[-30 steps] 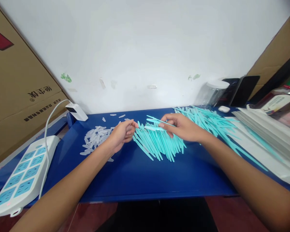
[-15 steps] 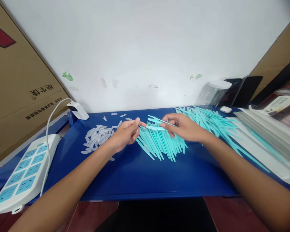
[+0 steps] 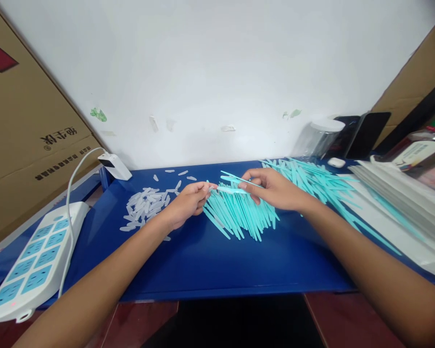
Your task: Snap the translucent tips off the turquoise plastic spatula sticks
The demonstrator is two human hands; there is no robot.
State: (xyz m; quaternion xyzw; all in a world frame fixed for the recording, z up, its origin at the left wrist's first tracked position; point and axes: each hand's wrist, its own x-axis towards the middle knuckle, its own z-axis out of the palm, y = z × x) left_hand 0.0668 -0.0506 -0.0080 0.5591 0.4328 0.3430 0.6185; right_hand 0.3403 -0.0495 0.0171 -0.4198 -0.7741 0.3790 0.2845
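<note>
My right hand (image 3: 275, 189) pinches a teal plastic stick (image 3: 232, 190) level above a pile of teal sticks (image 3: 239, 215) on the blue table (image 3: 210, 261). A second teal stick pokes out above its fingers. My left hand (image 3: 187, 203) is closed, its fingertips pinched at the left tip of that stick, apparently on a small clear cap (image 3: 210, 186). A heap of clear plastic caps (image 3: 145, 205) lies just left of my left hand.
A larger spread of teal sticks (image 3: 311, 179) lies at the back right, next to stacked clear packets (image 3: 402, 198). A white power strip (image 3: 36, 261) with its cable sits at the left edge. Cardboard boxes (image 3: 25, 145) lean at the left, a clear jar (image 3: 319, 137) at the back.
My left hand has moved right from the cap heap until its fingertips meet the tip of the stick in my right hand. The right hand has hardly moved.
</note>
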